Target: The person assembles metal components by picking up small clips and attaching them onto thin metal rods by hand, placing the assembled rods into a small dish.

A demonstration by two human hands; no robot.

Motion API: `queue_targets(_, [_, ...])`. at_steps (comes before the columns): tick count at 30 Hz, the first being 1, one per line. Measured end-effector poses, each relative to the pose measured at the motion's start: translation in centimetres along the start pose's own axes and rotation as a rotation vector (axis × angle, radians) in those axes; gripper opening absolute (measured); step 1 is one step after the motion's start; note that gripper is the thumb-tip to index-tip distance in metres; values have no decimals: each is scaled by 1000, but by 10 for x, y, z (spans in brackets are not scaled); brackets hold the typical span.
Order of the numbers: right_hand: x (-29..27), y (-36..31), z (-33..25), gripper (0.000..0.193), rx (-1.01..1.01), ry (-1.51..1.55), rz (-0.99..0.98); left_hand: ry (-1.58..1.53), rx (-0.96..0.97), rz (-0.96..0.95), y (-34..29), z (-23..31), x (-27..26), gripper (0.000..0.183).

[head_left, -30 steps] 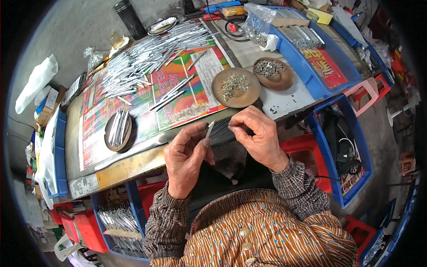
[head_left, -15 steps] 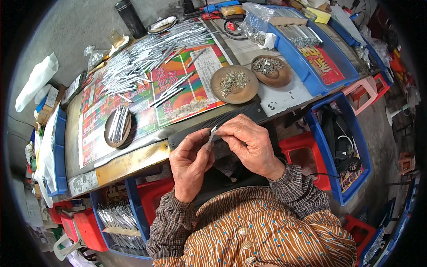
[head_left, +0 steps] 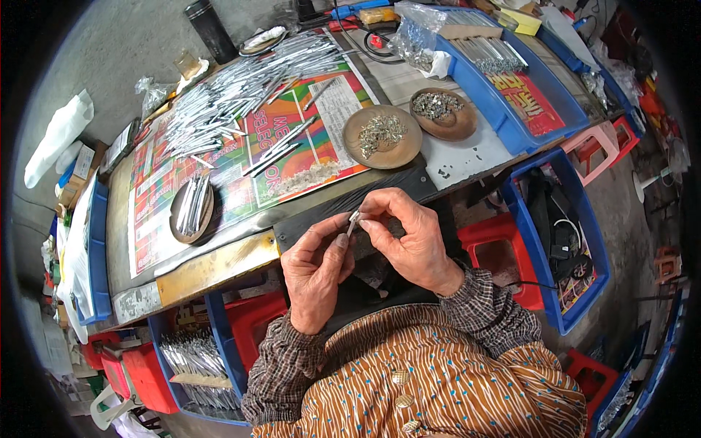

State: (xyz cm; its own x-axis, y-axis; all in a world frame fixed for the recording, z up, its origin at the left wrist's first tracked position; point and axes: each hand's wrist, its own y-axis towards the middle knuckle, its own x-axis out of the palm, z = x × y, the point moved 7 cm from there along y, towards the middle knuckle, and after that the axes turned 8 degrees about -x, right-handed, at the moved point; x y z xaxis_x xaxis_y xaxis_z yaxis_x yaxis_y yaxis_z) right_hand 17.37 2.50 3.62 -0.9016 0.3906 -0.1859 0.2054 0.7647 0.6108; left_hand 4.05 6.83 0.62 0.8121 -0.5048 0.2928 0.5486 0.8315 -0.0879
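A thin silver metal rod (head_left: 351, 223) is held upright-tilted between both hands, just below the near edge of the worktable (head_left: 219, 259). The rod's lower part is pinched by the left hand (head_left: 315, 271); its top is gripped by the closed fingertips of the right hand (head_left: 409, 237). Beyond, two round brown dishes of small metal pieces (head_left: 382, 136) and a heap of silver rods (head_left: 234, 95) are laid on a colourful printed sheet (head_left: 241, 160).
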Motion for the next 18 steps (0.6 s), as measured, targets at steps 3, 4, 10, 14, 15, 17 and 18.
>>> queue_targets(3, [1, 1, 0, 22, 0, -22, -19, 0, -4, 10, -1, 0, 0, 24])
queue_targets(4, [1, 1, 1, 21, 4, -29, -19, 4, -7, 18, -1, 0, 0, 24])
queue_targets(10, [1, 2, 0, 20, 14, -34, -13, 83, 58, 37, -1, 0, -1, 24])
queue_targets(14, [2, 1, -1, 21, -69, -111, -9, 160, 159, 64, -1, 1, -3, 25])
queue_targets(15, [3, 1, -1, 21, -68, -111, -9, 281, 205, 90, -3, 4, -3, 26])
queue_targets(17, [3, 1, -4, 22, -114, -157, 5, 403, 249, 116, -3, 5, -4, 26])
queue_targets(18, [3, 1, -4, 22, -114, -156, 5, 460, 278, 132, -4, 6, -4, 27])
